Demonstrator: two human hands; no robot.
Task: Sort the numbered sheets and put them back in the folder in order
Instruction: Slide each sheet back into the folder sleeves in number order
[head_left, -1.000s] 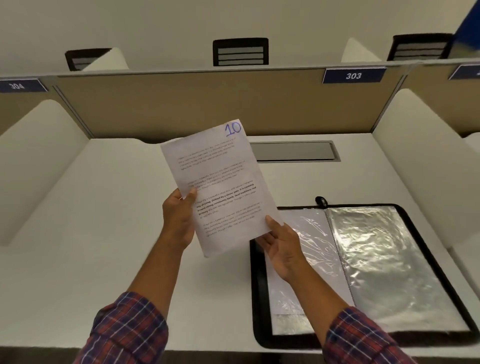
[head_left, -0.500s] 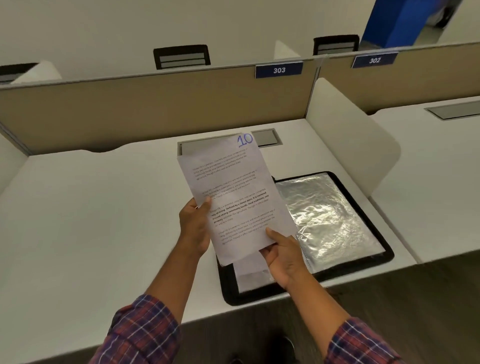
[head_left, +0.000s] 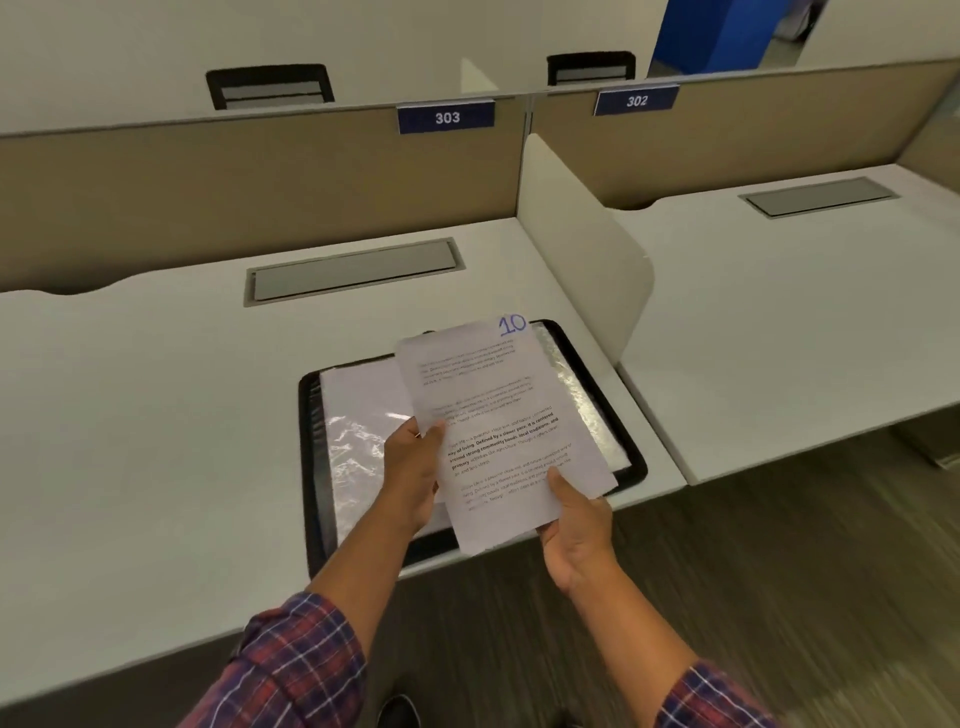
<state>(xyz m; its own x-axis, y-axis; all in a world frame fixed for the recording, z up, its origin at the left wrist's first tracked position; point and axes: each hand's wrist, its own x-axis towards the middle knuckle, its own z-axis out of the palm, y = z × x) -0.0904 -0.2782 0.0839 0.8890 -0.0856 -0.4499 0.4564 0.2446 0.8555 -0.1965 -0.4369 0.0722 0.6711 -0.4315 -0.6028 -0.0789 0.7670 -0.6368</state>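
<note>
A white printed sheet (head_left: 498, 431) with a blue "10" in its top right corner is held up between both hands, above the folder. My left hand (head_left: 413, 480) grips its left edge, thumb on the front. My right hand (head_left: 576, 527) holds its lower right corner, thumb on top. Below lies the open black folder (head_left: 314, 467) with shiny plastic sleeves on the white desk (head_left: 156, 415); the sheet hides much of its right page.
A grey cable hatch (head_left: 353, 270) is set into the desk behind the folder. A white side divider (head_left: 576, 249) separates this desk from the neighbouring desk (head_left: 779, 322) on the right. Beige back panels carry labels 303 and 302. Dark carpet lies beyond the desk's front edge.
The view has swung right and back, so the neighbouring desk and floor show. Both hands have lowered the sheet marked 10 toward the folder, keeping the same hold.
</note>
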